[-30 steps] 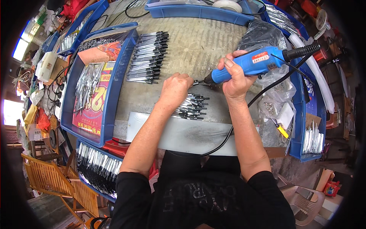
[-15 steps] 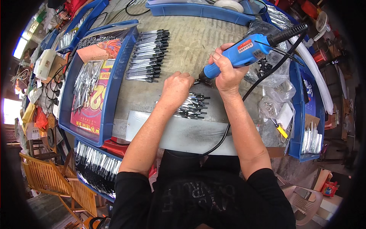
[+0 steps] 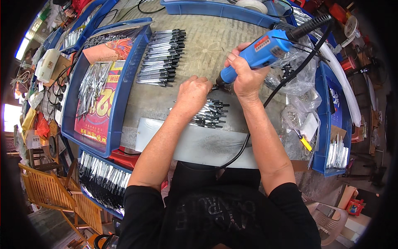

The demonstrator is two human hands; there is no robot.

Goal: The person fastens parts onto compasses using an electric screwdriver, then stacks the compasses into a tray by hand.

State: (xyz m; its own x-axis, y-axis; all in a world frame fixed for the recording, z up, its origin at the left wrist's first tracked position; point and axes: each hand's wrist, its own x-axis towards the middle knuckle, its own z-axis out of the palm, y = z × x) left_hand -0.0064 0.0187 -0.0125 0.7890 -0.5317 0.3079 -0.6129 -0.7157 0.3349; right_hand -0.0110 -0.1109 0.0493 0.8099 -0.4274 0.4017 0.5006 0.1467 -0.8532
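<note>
- Worktop (image 3: 207, 45) fills the view, a blue tray (image 3: 118, 103) of metal parts at nine o'clock.
- Blue power tool (image 3: 265, 50) slants in from two o'clock, right hand (image 3: 246, 76) wrapped tight around its body.
- Left hand (image 3: 195, 93) is closed, knuckles up, pressing something small and hidden at the tool's tip.
- Black-tipped metal pieces (image 3: 209, 114) are piled just under that hand, at its five o'clock.

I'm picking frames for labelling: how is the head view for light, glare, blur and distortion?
Head view: even daylight, with a blown-out bright patch at the left rim; strong fisheye bending and black corners; the left hand, the right hand and the blue power screwdriver are sharp; the clear plastic bags glint.
</note>
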